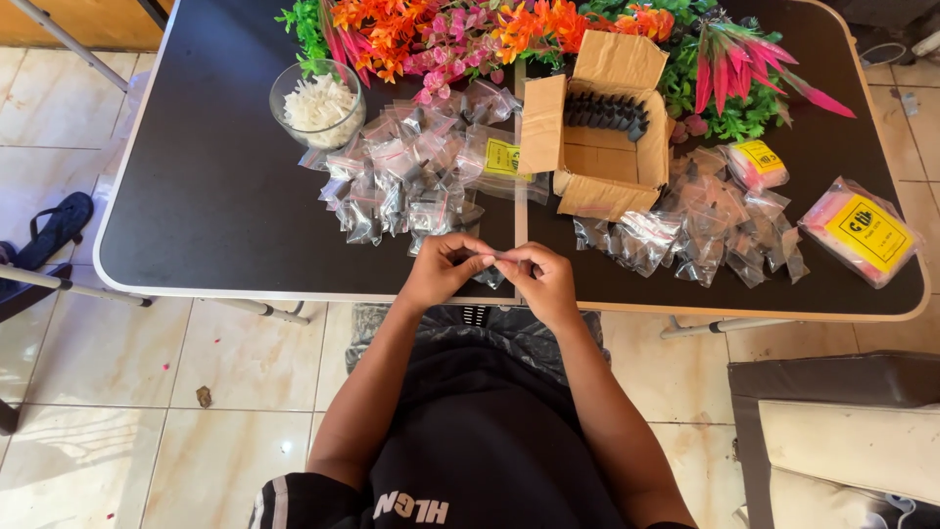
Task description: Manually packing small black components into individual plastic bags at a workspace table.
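My left hand and my right hand meet at the near edge of the black folding table. Together they pinch a small clear plastic bag between the fingertips; its contents are too small to tell. Just beyond my hands lies a heap of small clear bags with dark pieces. A second heap of such bags lies to the right.
An open cardboard box holding dark pieces stands mid-table. A glass bowl of white bits sits at the back left. Artificial flowers line the far edge. Pink packets with yellow labels lie right. A sandal lies on the tiled floor.
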